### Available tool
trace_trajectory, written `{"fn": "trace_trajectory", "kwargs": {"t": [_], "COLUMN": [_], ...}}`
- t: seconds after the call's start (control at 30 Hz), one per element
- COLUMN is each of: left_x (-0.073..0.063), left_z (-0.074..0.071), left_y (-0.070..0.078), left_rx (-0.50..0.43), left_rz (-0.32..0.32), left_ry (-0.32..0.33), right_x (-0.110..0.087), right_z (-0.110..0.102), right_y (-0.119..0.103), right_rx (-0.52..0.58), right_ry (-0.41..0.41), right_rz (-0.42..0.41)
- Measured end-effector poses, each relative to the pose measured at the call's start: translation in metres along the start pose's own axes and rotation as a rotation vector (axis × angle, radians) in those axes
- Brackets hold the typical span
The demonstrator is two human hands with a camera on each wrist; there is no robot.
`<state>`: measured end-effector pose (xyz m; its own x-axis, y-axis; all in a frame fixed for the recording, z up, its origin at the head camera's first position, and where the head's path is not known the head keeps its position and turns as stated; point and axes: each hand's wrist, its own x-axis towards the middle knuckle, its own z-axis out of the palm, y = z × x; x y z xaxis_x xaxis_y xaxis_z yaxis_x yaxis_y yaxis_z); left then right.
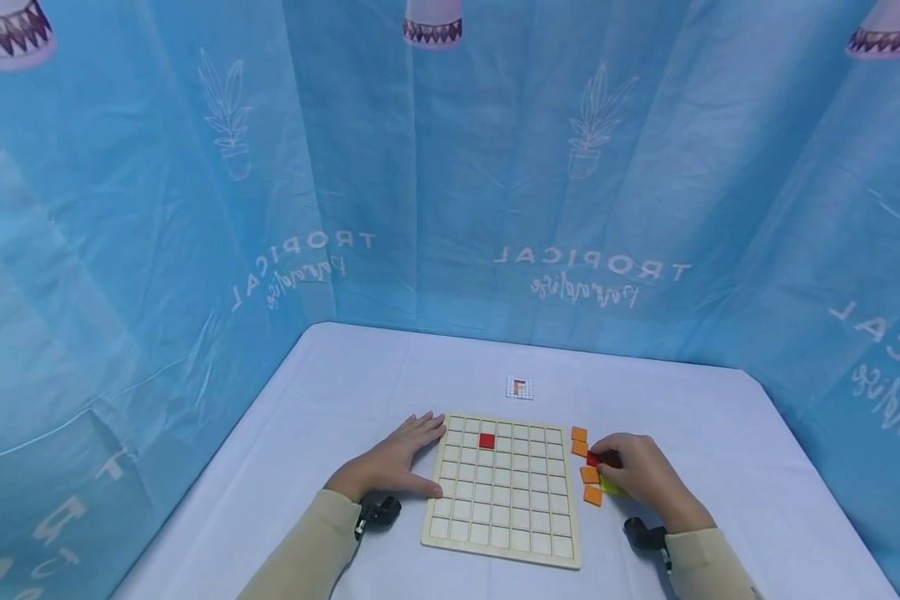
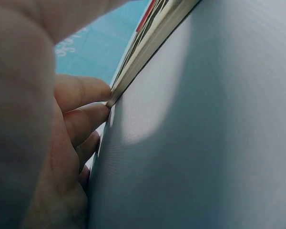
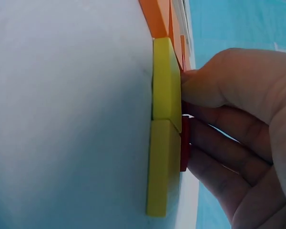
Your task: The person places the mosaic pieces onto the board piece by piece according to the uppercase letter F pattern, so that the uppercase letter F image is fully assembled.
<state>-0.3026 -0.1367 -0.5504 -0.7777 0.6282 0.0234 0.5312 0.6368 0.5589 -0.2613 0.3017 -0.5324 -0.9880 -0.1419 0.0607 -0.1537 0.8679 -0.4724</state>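
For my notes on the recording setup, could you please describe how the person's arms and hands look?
The left hand and right hand wear no gloves. The left sleeve and right sleeve are plain beige and reach toward the wrists. Small, rounded black devices, the left wrist camera and right wrist camera, sit there.

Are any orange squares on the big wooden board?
No, the only coloured tile on the wooden board is a red tile, while the orange tiles lie beside it on the white cloth.
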Motion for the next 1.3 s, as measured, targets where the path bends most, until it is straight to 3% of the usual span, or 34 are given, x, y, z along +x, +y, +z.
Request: {"fn": "trace_trajectory", "kwargs": {"t": [0.23,0.47,0.87,1.13,1.3], "left_x": [-0.001,-0.002,0.0,0.0,0.002], "left_z": [0.002,0.001,0.002,0.002,0.001], "left_y": [-0.002,-0.003,-0.005,-0.006,-0.005], "left_rx": [-0.001,-0.004,0.009,0.019,0.019], "left_rz": [0.002,-0.004,-0.012,0.004,0.006], "left_ry": [0.0,-0.003,-0.002,-0.009,-0.009], "right_x": [0.0,0.004,0.035,0.047,0.053], "right_z": [-0.001,-0.004,0.009,0.025,0.037], "right_y": [-0.005,-0.016,-0.056,-0.084,-0.098], "right_rx": [0.0,0.052,0.095,0.102,0.056], "right_ry": [0.012,0.078,0.073,0.0,-0.024], "right_rz": [0.014,-0.012,-0.157,-0.258,-0.372]}}
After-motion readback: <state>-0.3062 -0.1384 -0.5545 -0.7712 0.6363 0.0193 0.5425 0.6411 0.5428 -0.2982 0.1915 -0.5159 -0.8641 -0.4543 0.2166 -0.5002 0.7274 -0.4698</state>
